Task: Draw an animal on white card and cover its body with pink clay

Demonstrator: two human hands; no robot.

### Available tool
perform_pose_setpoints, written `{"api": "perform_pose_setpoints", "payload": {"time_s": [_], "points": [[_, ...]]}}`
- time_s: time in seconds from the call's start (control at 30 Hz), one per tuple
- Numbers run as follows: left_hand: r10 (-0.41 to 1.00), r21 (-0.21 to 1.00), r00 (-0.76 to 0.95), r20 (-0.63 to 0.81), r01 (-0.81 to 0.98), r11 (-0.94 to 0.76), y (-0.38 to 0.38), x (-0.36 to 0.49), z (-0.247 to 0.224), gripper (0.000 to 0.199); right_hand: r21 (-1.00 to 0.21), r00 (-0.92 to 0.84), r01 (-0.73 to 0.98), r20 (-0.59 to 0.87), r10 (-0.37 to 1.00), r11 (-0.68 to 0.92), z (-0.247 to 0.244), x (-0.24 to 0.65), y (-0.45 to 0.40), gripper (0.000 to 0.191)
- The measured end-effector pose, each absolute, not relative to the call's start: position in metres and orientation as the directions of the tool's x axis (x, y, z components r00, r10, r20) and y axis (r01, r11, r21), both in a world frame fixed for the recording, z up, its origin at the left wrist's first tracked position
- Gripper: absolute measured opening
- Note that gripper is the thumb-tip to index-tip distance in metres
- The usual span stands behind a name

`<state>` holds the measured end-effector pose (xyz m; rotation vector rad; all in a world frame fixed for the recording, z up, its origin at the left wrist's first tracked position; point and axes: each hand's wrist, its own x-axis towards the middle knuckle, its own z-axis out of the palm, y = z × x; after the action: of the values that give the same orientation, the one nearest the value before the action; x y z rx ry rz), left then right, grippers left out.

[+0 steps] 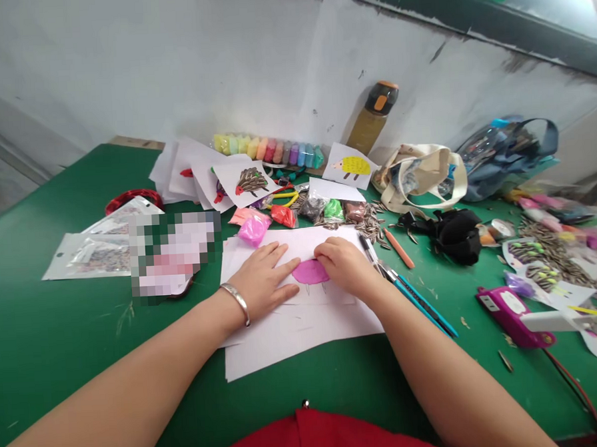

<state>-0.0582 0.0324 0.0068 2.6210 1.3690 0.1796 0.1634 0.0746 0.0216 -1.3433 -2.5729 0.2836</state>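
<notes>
A flat oval of purple modelling clay (pixel 311 271) lies on a white sheet of paper (pixel 284 327), with short drawn legs below it. My left hand (pixel 264 278) rests flat on the paper with its fingers spread, the index fingertip by the clay's left edge. At the clay's upper right edge, my right hand (pixel 345 264) is closed, its curled fingers pressed together against the clay. Its fingertips are partly hidden. Just behind the hands sits a bag of pink clay (pixel 255 229).
Left lie a blurred-out phone (pixel 177 253) and seed packets (pixel 97 251). Behind are hedgehog pictures (pixel 251 184), coloured clay bags (pixel 269 151), sunflower seeds (pixel 371 223) and a bottle (pixel 373 119). Pens (pixel 367 246), a blue cutter (pixel 420 300) and a purple glue gun (pixel 514 315) lie right.
</notes>
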Motion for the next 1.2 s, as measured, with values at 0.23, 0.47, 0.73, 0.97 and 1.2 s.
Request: {"api": "perform_pose_setpoints", "payload": {"time_s": [0.23, 0.47, 0.73, 0.97, 1.2], "points": [[0.828, 0.208, 0.561, 0.016, 0.808, -0.551, 0.032, -0.058, 0.005, 0.053, -0.278, -0.492, 0.813, 0.139, 0.859, 0.511, 0.014, 0.168, 0.068, 0.026], [0.824, 0.21, 0.565, 0.043, 0.801, -0.56, 0.032, -0.059, 0.003, 0.053, -0.257, -0.508, 0.805, 0.165, 0.845, 0.534, 0.014, 0.169, 0.07, 0.025], [0.825, 0.223, 0.563, 0.04, 0.8, -0.557, 0.032, -0.057, 0.004, 0.052, -0.268, -0.514, 0.79, 0.202, 0.834, 0.552, 0.016, 0.176, 0.07, 0.024], [0.821, 0.243, 0.569, 0.058, 0.789, -0.564, 0.032, -0.058, 0.003, 0.052, -0.417, -0.474, 0.758, 0.177, 0.863, 0.502, 0.03, 0.173, 0.057, 0.02], [0.824, 0.239, 0.566, 0.028, 0.796, -0.556, 0.031, -0.058, 0.003, 0.055, -0.503, -0.51, 0.705, 0.132, 0.85, 0.5, 0.03, 0.171, 0.02, 0.017]]}}
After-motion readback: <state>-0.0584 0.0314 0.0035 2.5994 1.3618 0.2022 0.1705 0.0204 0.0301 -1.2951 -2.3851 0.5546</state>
